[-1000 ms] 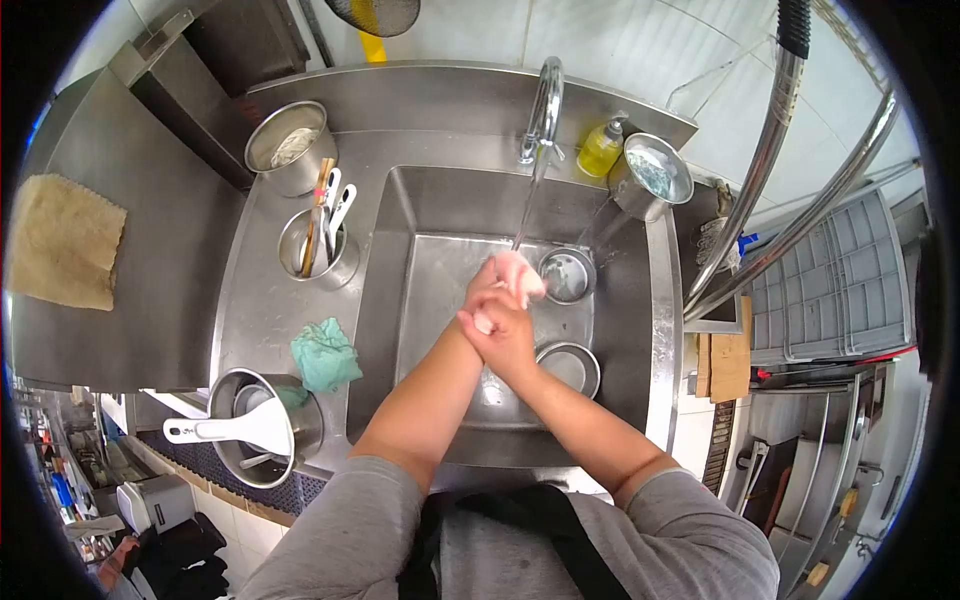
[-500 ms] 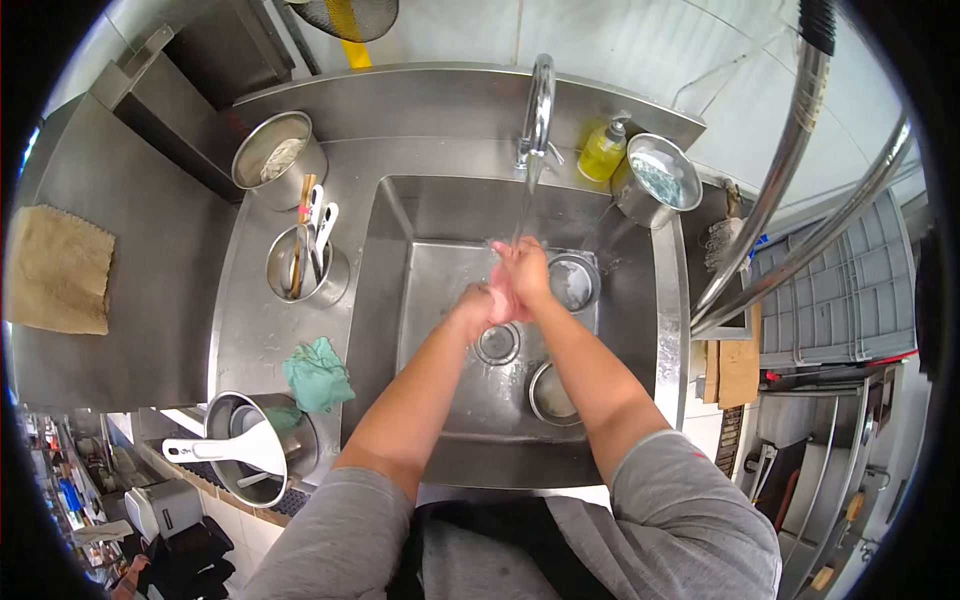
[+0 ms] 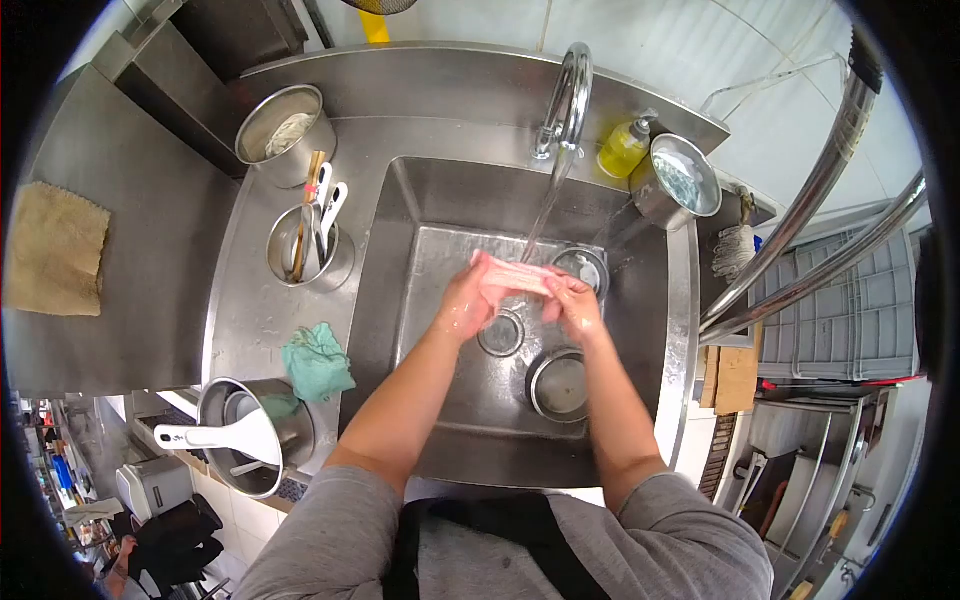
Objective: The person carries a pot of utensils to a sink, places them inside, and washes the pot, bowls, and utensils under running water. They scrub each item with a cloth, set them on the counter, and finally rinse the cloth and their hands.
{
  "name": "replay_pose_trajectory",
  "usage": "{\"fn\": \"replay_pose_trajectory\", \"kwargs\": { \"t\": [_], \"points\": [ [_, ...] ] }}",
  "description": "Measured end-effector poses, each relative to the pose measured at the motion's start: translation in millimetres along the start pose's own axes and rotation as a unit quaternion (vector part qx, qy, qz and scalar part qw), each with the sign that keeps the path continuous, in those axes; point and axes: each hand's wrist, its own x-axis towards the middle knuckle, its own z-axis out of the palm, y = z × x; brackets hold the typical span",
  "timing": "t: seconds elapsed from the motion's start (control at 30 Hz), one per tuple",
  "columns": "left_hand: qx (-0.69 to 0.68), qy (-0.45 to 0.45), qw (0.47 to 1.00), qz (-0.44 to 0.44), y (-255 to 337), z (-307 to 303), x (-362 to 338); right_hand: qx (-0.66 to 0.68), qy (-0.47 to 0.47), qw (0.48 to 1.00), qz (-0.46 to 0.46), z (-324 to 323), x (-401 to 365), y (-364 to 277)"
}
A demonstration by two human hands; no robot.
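A wet pink cloth (image 3: 520, 277) is stretched between my two hands over the sink (image 3: 425, 380). My left hand (image 3: 466, 303) is closed on its left end, and my right hand (image 3: 574, 304) grips the right end. Water runs from the chrome faucet (image 3: 574, 100) down to the cloth. Below my hands lies the round drain (image 3: 502, 334). One round metal container (image 3: 597, 262) sits behind my right hand, partly hidden by it. Another metal container (image 3: 558, 388) stands nearer to me on the sink floor.
On the left counter are a metal pot (image 3: 310, 140), a utensil container (image 3: 335, 262), a green cloth (image 3: 317, 362) and a large pot (image 3: 292, 430) with a white ladle-like utensil (image 3: 235, 440). A yellow soap bottle (image 3: 623, 150) and metal pot (image 3: 660, 200) stand right of the faucet.
My hands, bunched together around the pink cloth earlier, have moved apart and now stretch it between them. The view has shifted slightly.
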Motion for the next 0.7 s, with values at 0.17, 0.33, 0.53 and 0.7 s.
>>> {"fn": "replay_pose_trajectory", "kwargs": {
  "t": [0.17,0.33,0.53,0.7],
  "points": [
    [0.119,-0.112,0.968,0.190,-77,-1,4,-0.198,0.166,0.924,-0.282,103,-39,11],
    [0.005,0.105,0.964,-0.246,-81,17,2,-0.263,0.303,0.909,-0.111,88,-17,-14],
    [0.005,0.069,0.970,-0.232,-47,35,-13,-0.180,0.273,0.941,-0.086,76,-20,-4],
    [-0.016,-0.008,0.988,-0.154,8,32,-15,-0.445,-0.060,0.888,-0.101,13,-13,0]
  ]
}}
